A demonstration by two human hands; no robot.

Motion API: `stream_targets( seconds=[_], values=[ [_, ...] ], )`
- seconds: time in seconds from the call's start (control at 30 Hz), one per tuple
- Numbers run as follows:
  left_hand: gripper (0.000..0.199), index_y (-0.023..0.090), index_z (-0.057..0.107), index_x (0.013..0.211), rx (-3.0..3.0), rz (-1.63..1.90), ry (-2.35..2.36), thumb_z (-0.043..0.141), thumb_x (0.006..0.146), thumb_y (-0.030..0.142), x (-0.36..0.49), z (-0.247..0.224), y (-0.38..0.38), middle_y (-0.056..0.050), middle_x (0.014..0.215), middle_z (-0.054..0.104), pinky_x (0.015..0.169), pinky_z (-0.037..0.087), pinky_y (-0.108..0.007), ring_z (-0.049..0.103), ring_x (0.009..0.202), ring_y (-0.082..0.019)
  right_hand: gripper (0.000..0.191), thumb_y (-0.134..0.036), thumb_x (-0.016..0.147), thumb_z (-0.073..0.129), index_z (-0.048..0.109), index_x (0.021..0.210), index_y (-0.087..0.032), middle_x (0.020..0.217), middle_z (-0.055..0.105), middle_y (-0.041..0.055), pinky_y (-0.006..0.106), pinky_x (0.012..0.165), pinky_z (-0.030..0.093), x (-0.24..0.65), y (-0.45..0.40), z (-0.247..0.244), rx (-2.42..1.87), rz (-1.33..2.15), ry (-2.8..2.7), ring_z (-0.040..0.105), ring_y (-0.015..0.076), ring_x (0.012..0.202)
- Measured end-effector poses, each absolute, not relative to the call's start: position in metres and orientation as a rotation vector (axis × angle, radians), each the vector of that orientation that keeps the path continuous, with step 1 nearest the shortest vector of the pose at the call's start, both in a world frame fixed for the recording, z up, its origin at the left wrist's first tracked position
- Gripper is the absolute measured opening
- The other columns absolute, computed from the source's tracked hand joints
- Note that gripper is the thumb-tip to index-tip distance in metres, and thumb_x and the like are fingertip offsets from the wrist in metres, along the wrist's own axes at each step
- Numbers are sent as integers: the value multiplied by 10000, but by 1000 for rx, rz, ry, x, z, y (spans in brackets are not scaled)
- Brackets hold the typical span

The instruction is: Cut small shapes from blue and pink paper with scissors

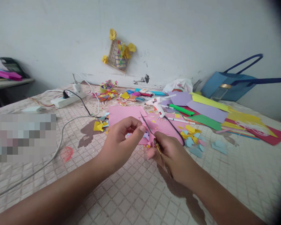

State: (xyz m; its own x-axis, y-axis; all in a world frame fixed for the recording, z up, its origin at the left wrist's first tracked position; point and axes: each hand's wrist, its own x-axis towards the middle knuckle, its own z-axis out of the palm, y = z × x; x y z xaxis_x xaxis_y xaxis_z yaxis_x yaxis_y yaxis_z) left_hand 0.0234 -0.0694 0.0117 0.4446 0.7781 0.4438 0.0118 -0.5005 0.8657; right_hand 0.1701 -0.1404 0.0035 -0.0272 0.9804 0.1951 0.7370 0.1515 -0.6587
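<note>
My right hand (170, 153) is closed round the handles of a pair of scissors (159, 150), whose blades point up and to the left. Between thumb and fingers, my left hand (123, 137) pinches a small piece of pink paper (145, 126) beside the blades. Part of that piece is hidden by my fingers. Beneath and beyond both hands lie larger pink sheets (124, 113) with scraps on them. A white glue gun (158, 107) rests on the pink paper just past the scissors, its black cord running down to the right.
Yellow and light blue paper scraps (190, 132) lie right of my hands. Coloured sheets (208, 110) and a blue bag (227, 84) are farther right. A power strip (67, 99) with cables stands at left; a white cable (61, 137) crosses the patterned tablecloth.
</note>
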Motion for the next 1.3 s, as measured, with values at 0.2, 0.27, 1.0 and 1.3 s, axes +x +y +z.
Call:
stream_targets(
  seconds=[0.2,0.27,1.0,1.3],
  values=[
    [149,171,538,687,1819,1127,662,521,807,257,25,11,-71,16,653,520,605,393,-238,474,642,-112,273,-395,843,502,377,696,-202,595,437,-40,251,476,277,169,-140,2,-1600,522,-1798,357,111,528],
    [152,172,530,682,1808,1120,657,519,808,256,25,11,-71,20,647,506,604,388,-238,465,633,-108,281,-418,848,491,386,705,-200,606,448,-36,252,482,283,169,-140,3,-1578,540,-1800,361,111,534],
    [120,173,494,655,1714,1066,509,506,765,221,24,7,-72,29,618,481,537,342,-221,424,575,-94,231,-316,833,474,344,675,-209,603,428,-38,247,476,258,170,-142,1,-1633,470,-1803,350,117,535],
    [118,177,501,683,1715,1053,462,516,785,232,22,3,-71,31,642,494,563,361,-218,443,605,-95,245,-340,829,487,347,675,-209,605,439,-37,244,476,253,169,-142,2,-1632,459,-1804,361,120,539]
  ],
)
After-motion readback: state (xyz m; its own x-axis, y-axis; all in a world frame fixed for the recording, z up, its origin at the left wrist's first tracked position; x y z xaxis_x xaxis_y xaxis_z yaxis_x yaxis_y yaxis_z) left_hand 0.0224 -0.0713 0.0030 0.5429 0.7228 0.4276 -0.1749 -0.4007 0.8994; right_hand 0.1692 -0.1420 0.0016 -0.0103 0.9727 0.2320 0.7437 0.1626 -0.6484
